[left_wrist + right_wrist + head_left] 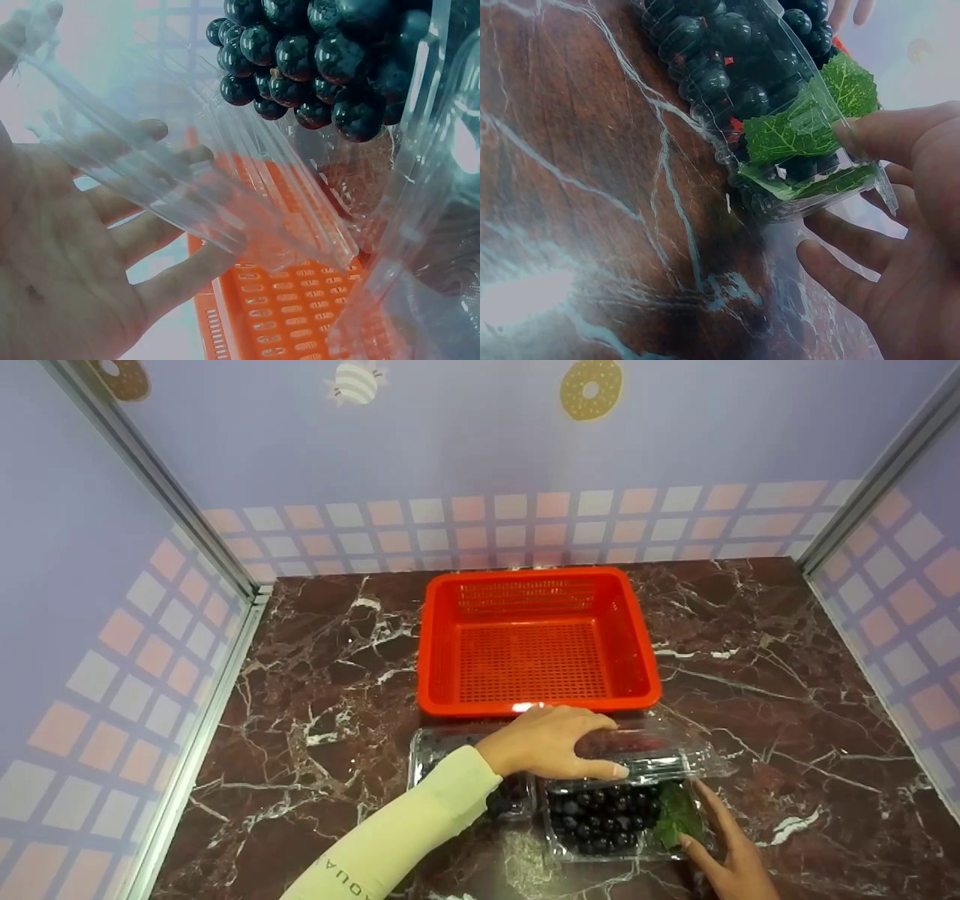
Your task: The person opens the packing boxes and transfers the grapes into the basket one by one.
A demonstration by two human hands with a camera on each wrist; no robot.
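A clear plastic box (592, 853) of dark round grapes (600, 817) lies on the marble top, its clear hinged lid (660, 765) raised and tilted back. Green leaves (675, 814) are tucked in the box's right end. My left hand (551, 742) is at the lid, thumb along its lower edge; in the left wrist view its fingers (176, 274) are spread and fairly straight, seen through the plastic. My right hand (731, 855) pinches the box's right wall, thumb (885, 133) at the rim by the leaves and other fingers outside.
A red slotted basket (540, 705) stands just behind the boxes. Left of the grape box, partly under my left forearm, sits a second clear box (427, 746) with dark fruit. Patterned walls (480, 450) enclose the back and both sides.
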